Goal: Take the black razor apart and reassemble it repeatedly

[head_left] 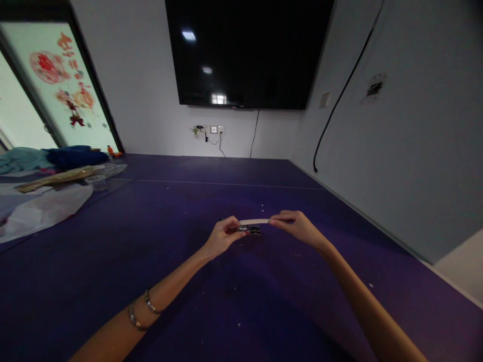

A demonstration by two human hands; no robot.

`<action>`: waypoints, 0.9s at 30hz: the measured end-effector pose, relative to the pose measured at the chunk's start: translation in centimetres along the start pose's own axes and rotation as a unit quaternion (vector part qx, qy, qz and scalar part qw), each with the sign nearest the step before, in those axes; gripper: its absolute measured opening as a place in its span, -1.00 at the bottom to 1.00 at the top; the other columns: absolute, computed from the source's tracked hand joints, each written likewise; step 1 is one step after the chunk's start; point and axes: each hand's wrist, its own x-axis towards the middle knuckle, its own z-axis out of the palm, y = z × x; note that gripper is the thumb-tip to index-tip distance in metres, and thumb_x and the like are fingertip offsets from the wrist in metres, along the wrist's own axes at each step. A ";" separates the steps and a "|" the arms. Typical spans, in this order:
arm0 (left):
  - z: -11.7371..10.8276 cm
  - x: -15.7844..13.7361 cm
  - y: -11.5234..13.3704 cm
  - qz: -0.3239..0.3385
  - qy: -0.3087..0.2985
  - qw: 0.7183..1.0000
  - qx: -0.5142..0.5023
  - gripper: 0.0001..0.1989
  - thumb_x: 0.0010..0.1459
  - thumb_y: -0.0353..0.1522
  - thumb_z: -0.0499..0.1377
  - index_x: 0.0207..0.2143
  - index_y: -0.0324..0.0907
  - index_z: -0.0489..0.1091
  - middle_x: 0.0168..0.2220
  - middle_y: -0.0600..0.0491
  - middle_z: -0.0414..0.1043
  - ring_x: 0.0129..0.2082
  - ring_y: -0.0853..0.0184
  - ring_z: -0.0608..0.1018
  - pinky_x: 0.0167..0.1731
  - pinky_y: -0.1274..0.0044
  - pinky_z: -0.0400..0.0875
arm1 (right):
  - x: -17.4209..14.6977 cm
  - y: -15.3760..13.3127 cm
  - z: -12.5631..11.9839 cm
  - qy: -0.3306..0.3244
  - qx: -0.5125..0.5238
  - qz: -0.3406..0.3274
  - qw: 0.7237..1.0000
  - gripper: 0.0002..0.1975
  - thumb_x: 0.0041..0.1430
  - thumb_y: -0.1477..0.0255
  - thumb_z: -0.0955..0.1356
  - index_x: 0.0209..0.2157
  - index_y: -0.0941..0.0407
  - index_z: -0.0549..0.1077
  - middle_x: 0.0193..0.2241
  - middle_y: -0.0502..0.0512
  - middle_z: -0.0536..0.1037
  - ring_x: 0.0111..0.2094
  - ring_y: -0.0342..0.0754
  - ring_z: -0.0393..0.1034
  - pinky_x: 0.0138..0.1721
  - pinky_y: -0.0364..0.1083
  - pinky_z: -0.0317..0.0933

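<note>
A pale, narrow, slightly bowed strip (254, 221) spans the gap between my two hands. Its left end is pinched in the fingers of my left hand (222, 236), which wears bracelets further up the arm. My right hand (296, 226) has the other end between thumb and fingertips. Just under the strip, close against my left fingertips, is a small black and silver object (253, 230); its kind is too small to tell. I cannot tell whether my left fingers touch it or it lies on the purple surface (241, 291).
At the left lie a clear plastic bag (49, 211), a flat brown piece (60, 178) and dark blue cloth (77, 157). Small white bits dot the purple surface. Ahead, a black television (249, 55) hangs above wall sockets (214, 129). A black cable (347, 83) runs down the right wall.
</note>
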 end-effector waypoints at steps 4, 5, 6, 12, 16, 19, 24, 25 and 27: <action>0.0 -0.1 0.1 -0.004 -0.001 1.000 -0.005 -0.82 -0.04 -0.38 0.26 -0.49 -0.22 0.27 -0.40 0.03 0.51 -0.35 0.35 0.53 -0.25 0.47 0.36 | 0.0 0.0 -0.1 0.004 0.001 0.008 1.000 -0.68 0.08 0.16 0.30 -0.34 0.07 0.57 -0.43 0.08 0.54 -0.38 -0.06 0.37 -0.37 -0.10 0.18; 0.0 -0.1 0.1 -0.007 0.000 1.000 -0.002 -0.82 -0.04 -0.38 0.26 -0.48 -0.22 0.28 -0.40 0.03 0.51 -0.35 0.35 0.53 -0.26 0.48 0.36 | 0.0 -0.1 0.0 -0.004 0.004 0.001 1.000 -0.68 0.08 0.16 0.30 -0.34 0.07 0.57 -0.43 0.08 0.54 -0.39 -0.06 0.37 -0.37 -0.10 0.18; -0.1 -0.1 0.1 -0.010 0.000 1.000 0.002 -0.83 -0.04 -0.38 0.26 -0.48 -0.22 0.29 -0.40 0.04 0.51 -0.35 0.36 0.53 -0.26 0.48 0.36 | 0.0 -0.2 0.0 -0.012 0.008 -0.007 1.000 -0.69 0.08 0.16 0.30 -0.34 0.07 0.56 -0.43 0.07 0.53 -0.39 -0.07 0.37 -0.37 -0.11 0.18; 0.0 -0.2 0.0 -0.010 -0.002 1.000 -0.015 -0.79 -0.05 -0.37 0.27 -0.49 -0.21 0.24 -0.41 0.05 0.51 -0.35 0.35 0.54 -0.24 0.46 0.37 | 0.0 -0.1 0.1 0.004 0.002 0.000 1.000 -0.69 0.09 0.18 0.30 -0.33 0.08 0.57 -0.44 0.07 0.53 -0.41 -0.09 0.36 -0.40 -0.12 0.16; 0.1 -0.2 0.2 -0.009 -0.003 1.000 -0.013 -0.80 -0.05 -0.37 0.27 -0.49 -0.21 0.26 -0.40 0.05 0.51 -0.34 0.34 0.54 -0.23 0.45 0.37 | 0.0 -0.2 -0.1 -0.008 0.011 -0.009 1.000 -0.69 0.09 0.18 0.31 -0.34 0.09 0.56 -0.45 0.07 0.52 -0.41 -0.10 0.36 -0.40 -0.13 0.16; 0.1 -0.3 0.6 -0.008 -0.003 1.000 0.000 -0.82 -0.05 -0.37 0.27 -0.47 -0.22 0.30 -0.41 0.05 0.52 -0.34 0.34 0.54 -0.23 0.46 0.37 | 0.0 -0.4 0.0 -0.022 0.019 -0.019 0.999 -0.68 0.08 0.16 0.31 -0.34 0.08 0.56 -0.43 0.07 0.53 -0.39 -0.08 0.37 -0.38 -0.12 0.17; 0.2 -0.3 1.1 -0.010 0.003 1.000 -0.016 -0.79 -0.05 -0.37 0.27 -0.51 -0.21 0.25 -0.41 0.05 0.52 -0.34 0.34 0.55 -0.22 0.45 0.38 | 0.0 -0.1 -0.1 0.004 0.014 0.001 1.000 -0.68 0.07 0.15 0.30 -0.35 0.07 0.56 -0.42 0.08 0.53 -0.37 -0.06 0.37 -0.37 -0.11 0.17; 0.2 -0.4 1.1 -0.010 0.002 1.000 -0.015 -0.80 -0.05 -0.37 0.27 -0.51 -0.20 0.25 -0.41 0.05 0.52 -0.34 0.34 0.55 -0.22 0.45 0.38 | 0.0 -0.1 -0.1 0.000 0.015 -0.002 1.000 -0.68 0.08 0.15 0.30 -0.35 0.07 0.56 -0.42 0.08 0.53 -0.38 -0.07 0.37 -0.38 -0.11 0.17; 0.2 -0.4 1.2 -0.009 -0.003 1.000 -0.005 -0.82 -0.05 -0.37 0.27 -0.50 -0.21 0.28 -0.41 0.05 0.52 -0.35 0.34 0.55 -0.24 0.45 0.38 | 0.0 -0.3 -0.2 -0.018 0.020 -0.013 1.000 -0.68 0.08 0.15 0.30 -0.34 0.07 0.56 -0.43 0.07 0.52 -0.40 -0.08 0.35 -0.39 -0.12 0.16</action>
